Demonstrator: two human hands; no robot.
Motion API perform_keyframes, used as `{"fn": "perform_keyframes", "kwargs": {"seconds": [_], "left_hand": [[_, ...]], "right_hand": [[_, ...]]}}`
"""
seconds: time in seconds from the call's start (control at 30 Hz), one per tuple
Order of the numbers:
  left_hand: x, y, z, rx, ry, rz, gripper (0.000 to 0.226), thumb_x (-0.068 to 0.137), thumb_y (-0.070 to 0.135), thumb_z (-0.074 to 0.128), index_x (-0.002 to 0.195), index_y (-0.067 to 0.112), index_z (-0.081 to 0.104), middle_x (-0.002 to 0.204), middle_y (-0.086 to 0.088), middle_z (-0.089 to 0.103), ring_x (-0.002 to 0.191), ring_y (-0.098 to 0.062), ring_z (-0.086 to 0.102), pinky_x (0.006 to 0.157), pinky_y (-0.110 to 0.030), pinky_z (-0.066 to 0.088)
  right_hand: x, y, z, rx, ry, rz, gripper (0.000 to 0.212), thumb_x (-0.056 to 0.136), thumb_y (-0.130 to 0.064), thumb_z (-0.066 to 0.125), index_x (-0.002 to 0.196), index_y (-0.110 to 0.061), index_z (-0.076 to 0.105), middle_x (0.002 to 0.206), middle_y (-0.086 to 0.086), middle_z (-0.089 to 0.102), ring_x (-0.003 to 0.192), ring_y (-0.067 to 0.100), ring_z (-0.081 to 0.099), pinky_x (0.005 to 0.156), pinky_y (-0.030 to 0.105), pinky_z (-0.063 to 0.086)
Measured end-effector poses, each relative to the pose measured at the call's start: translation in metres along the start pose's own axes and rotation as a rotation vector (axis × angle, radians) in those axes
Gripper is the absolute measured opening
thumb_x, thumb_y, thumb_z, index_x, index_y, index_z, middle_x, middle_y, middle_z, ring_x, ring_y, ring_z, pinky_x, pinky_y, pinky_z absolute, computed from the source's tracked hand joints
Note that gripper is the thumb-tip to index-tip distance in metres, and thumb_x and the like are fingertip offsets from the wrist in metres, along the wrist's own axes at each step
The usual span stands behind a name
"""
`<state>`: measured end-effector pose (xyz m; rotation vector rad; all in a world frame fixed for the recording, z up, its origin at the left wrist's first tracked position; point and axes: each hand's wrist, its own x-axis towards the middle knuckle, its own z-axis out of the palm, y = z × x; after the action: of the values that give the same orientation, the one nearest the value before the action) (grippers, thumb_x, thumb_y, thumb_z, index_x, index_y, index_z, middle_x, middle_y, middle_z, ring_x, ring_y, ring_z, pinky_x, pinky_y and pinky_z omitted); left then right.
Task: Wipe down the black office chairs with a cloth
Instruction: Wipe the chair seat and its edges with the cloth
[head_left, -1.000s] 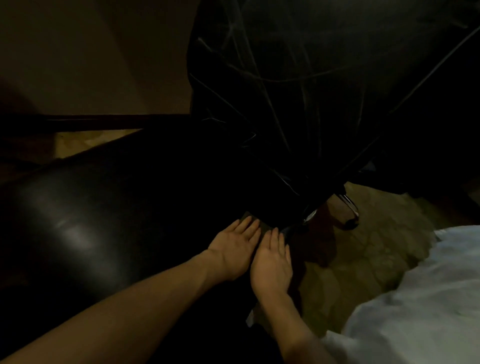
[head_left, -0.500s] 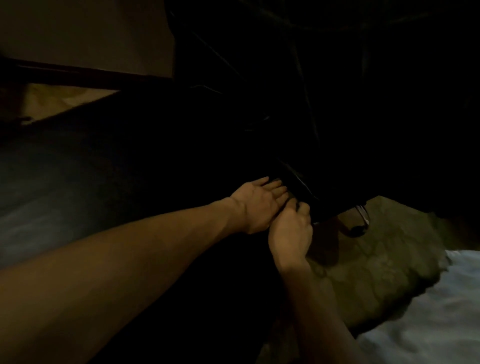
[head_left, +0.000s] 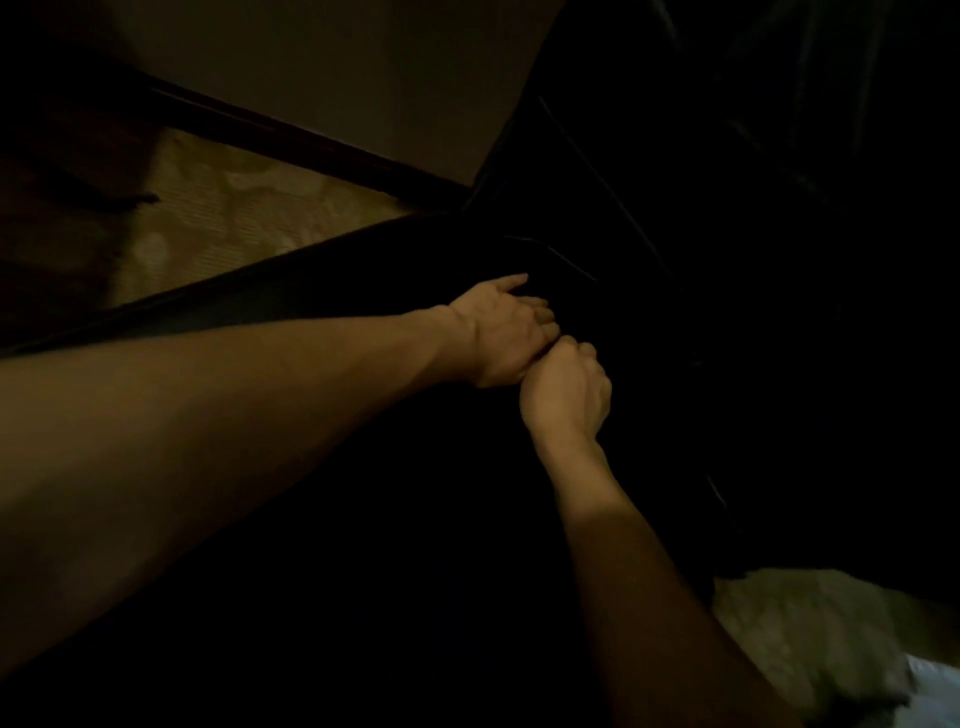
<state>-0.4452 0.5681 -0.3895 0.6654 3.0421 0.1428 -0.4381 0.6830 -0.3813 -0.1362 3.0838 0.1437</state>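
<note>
A black office chair fills the view: its seat (head_left: 291, 304) spreads below and left, and its backrest (head_left: 701, 182) rises at the upper right. My left hand (head_left: 501, 332) and my right hand (head_left: 566, 389) sit side by side where seat and backrest meet, touching each other. The fingers of both curl down into the dark crease. The dark cloth seen under them a moment ago is lost in shadow beneath the fingers.
Patterned beige carpet (head_left: 223, 208) shows left of the seat, bounded by a dark skirting board (head_left: 311, 140) and a plain wall (head_left: 337, 57). More carpet (head_left: 805, 623) and a bit of my white clothing (head_left: 935, 691) show at the lower right.
Both hands went from lying flat on the seat to curled, and slid forward into the crease under the backrest. The camera leaned in and swung left.
</note>
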Motion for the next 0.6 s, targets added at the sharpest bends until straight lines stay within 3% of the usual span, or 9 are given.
{"fn": "perform_keyframes", "kwargs": {"seconds": [0.2, 0.3, 0.4, 0.6], "left_hand": [[-0.018, -0.085, -0.005, 0.046, 0.054, -0.131, 0.051, 0.101, 0.044, 0.028, 0.143, 0.020, 0.043, 0.153, -0.002, 0.042, 0.147, -0.019, 0.030, 0.122, -0.043, 0.011], [-0.025, -0.113, -0.011, -0.015, 0.045, -0.223, 0.048, 0.101, 0.042, 0.032, 0.139, 0.017, 0.048, 0.144, -0.005, 0.050, 0.137, -0.023, 0.044, 0.117, -0.043, 0.025], [-0.027, -0.117, -0.016, -0.158, 0.012, -0.282, 0.044, 0.101, 0.037, 0.040, 0.135, 0.013, 0.053, 0.137, -0.013, 0.054, 0.121, -0.032, 0.055, 0.098, -0.041, 0.044], [-0.036, -0.086, -0.021, -0.146, 0.038, -0.324, 0.039, 0.099, 0.027, 0.046, 0.132, 0.007, 0.055, 0.140, -0.015, 0.051, 0.128, -0.031, 0.049, 0.102, -0.044, 0.045]], "right_hand": [[0.034, -0.083, -0.012, 0.104, 0.032, -0.131, 0.034, 0.100, -0.010, 0.036, 0.130, -0.005, 0.052, 0.134, 0.015, 0.053, 0.119, 0.033, 0.054, 0.095, 0.039, 0.044], [0.045, -0.110, -0.016, 0.139, 0.040, -0.176, 0.036, 0.100, -0.009, 0.034, 0.132, -0.009, 0.051, 0.134, 0.014, 0.053, 0.121, 0.032, 0.053, 0.096, 0.038, 0.044], [0.046, -0.117, -0.015, 0.172, 0.041, -0.168, 0.037, 0.101, -0.009, 0.033, 0.133, -0.011, 0.051, 0.135, 0.013, 0.052, 0.121, 0.032, 0.053, 0.095, 0.039, 0.044], [0.025, -0.098, -0.018, 0.200, 0.078, -0.196, 0.035, 0.102, -0.007, 0.034, 0.131, -0.011, 0.052, 0.134, 0.011, 0.052, 0.121, 0.029, 0.052, 0.092, 0.036, 0.045]]}}
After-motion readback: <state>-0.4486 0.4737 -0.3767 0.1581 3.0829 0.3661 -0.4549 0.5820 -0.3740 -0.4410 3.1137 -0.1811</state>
